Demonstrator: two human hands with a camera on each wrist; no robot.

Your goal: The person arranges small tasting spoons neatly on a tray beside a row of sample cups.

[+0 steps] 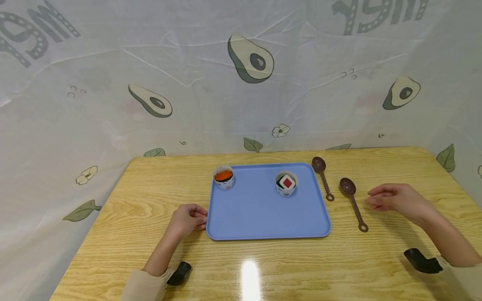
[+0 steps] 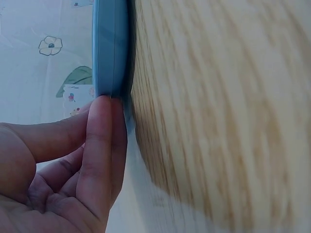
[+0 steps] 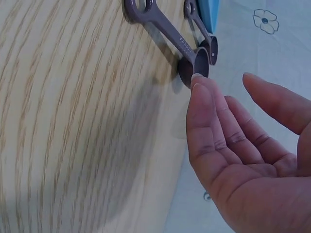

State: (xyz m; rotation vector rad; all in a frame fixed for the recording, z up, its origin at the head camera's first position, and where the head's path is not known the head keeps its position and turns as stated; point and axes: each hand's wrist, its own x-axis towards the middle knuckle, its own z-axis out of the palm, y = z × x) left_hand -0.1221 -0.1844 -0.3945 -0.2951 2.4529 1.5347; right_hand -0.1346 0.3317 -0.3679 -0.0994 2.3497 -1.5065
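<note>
My left hand [image 1: 187, 220] is at the left side of a blue tray [image 1: 260, 215], its fingertips right at the rim. In the left wrist view the fingers [image 2: 99, 141] reach nearly straight to the tray's edge [image 2: 112, 53]. On the tray stand two patterned paper cups: one with orange-topped sushi [image 1: 224, 176] at the far left corner, the other with a white sushi piece with a red diamond [image 1: 287, 182] toward the back right. My right hand [image 1: 401, 202] hovers over the table, right of a brown measuring spoon [image 1: 354, 202], with thumb and fingers apart and nothing between them.
A second brown measuring spoon [image 1: 323, 177] lies along the tray's right side. Everything stands on a wood-grain table [image 1: 286, 267]. Behind it hangs a pale cloth [image 1: 203, 104] printed with avocados, leaves and flowers.
</note>
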